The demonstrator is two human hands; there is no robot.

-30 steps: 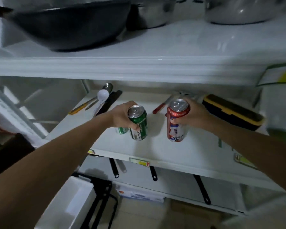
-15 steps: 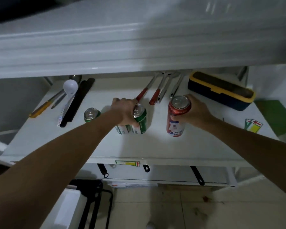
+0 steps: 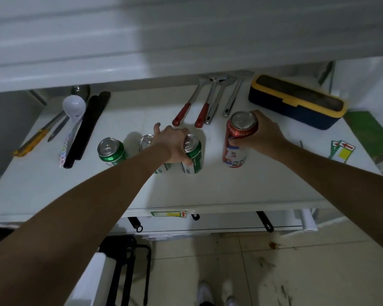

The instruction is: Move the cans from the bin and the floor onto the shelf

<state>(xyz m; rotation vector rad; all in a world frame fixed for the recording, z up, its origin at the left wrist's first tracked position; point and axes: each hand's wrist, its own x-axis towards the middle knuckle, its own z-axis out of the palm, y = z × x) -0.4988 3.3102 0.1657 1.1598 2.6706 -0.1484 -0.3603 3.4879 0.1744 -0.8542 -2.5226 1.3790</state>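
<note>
Fingers of both hands still grip upright cans, green can (image 3: 191, 154) left, red can (image 3: 238, 140) right, seemingly resting on the shelf (image 3: 241, 186) now.

Four cans stand on the shelf (image 3: 53, 184): three green cans (image 3: 112, 151) (image 3: 146, 143) (image 3: 194, 155) and one red can (image 3: 238, 140). Toward the back edge lie four metal utensils (image 3: 210, 107), two with red handles, plus one yellow-lidded box (image 3: 296, 102) near the right rear corner. By the left edge: one white spoon (image 3: 74, 107), two black bars (image 3: 89, 127).
</note>
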